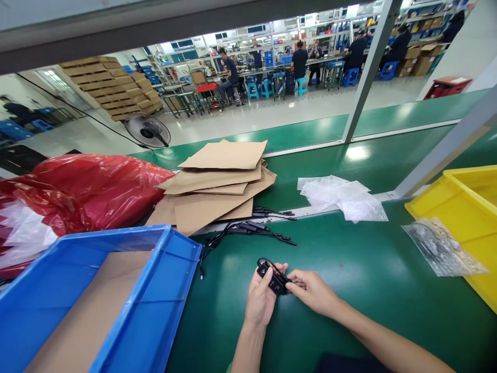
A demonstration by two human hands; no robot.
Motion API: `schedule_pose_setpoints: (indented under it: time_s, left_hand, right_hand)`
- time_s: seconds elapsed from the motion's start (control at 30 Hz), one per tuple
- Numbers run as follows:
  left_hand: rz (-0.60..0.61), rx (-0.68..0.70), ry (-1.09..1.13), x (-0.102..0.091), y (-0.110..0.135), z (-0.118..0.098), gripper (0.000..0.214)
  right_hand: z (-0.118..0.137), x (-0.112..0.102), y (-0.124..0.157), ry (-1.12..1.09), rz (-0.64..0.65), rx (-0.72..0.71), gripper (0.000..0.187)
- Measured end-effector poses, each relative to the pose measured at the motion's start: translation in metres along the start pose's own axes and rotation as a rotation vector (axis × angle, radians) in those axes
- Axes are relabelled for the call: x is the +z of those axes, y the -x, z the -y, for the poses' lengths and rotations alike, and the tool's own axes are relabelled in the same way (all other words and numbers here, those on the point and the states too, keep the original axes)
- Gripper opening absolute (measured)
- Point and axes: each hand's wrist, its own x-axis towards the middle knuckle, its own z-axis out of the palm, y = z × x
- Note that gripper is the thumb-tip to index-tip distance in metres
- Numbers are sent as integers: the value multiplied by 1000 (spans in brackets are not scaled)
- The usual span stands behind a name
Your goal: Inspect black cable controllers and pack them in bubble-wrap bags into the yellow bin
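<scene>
My left hand [261,299] is closed round a small black device with a looped cable [274,277], held just above the green table [380,269]. My right hand [313,291] pinches the right end of the same black device with fingertips together. A loose bundle of black cables [252,228] lies on the table just beyond my hands.
A blue bin [155,290] lined with cardboard stands at the left. Cardboard sheets [217,181] are stacked behind the cables, beside a red plastic bag [89,191]. Bubble-wrap bags [341,199] lie at mid right. A yellow bin [466,207] with a plastic bag [438,248] on its edge sits at the right. People work at benches far behind.
</scene>
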Motion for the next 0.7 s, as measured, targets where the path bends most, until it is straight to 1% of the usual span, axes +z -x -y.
schedule_pose_setpoints:
  time_s: [0.1,0.17,0.23,0.33,0.43,0.53,0.6,0.7]
  left_hand:
    - [2,6,-14,3,2,2,24]
    - [29,4,-2,5,4,3,25]
    - [65,-8,13,7,5,4,26]
    - [70,-32,17,13,4,4,25]
    - [62,-38,-21,24,2,9,24]
    - [78,-23,-86,39,1,20,23]
    - [94,-44,-128,52,0,28,23]
    - [173,-97,-230,74,-8,30,27]
  right_hand:
    - [1,3,1,-67,85,47,27]
    - [0,6,2,-110,160,59,33]
    - [-3,9,3,-152,192,59,39]
    - [-9,8,7,-209,159,70,46]
    - [-11,3,13,-246,120,78,46]
    - [-12,-6,22,-291,56,54,47]
    - [-14,-13,28,-335,-12,38,50]
    - [-20,-25,36,-405,-108,12,54]
